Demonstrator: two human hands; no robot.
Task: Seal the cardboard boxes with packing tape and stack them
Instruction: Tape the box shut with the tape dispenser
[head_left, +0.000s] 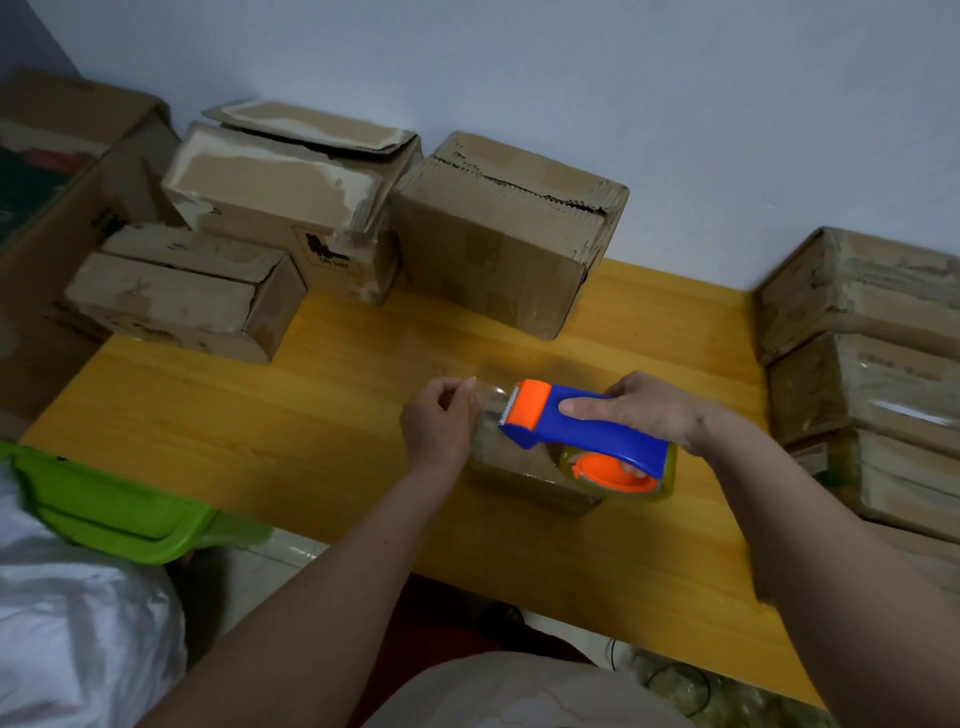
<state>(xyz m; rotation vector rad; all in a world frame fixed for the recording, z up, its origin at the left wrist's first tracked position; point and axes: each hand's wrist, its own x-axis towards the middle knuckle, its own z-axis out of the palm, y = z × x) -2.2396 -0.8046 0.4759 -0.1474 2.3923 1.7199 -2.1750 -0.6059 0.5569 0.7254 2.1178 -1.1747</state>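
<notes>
Hands share it: right hand (641, 410) grips blue-and-orange plastic tape dispenser (582, 431), left hand (441, 421) pinches clear tape (491, 397) taut above small cardboard box (524, 480)

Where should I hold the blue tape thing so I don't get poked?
Hold the tape dispenser by its long blue handle, coming from the back, as the right hand does. The jagged cutter sits at the orange front, where the left hand pinches the tape.
</notes>
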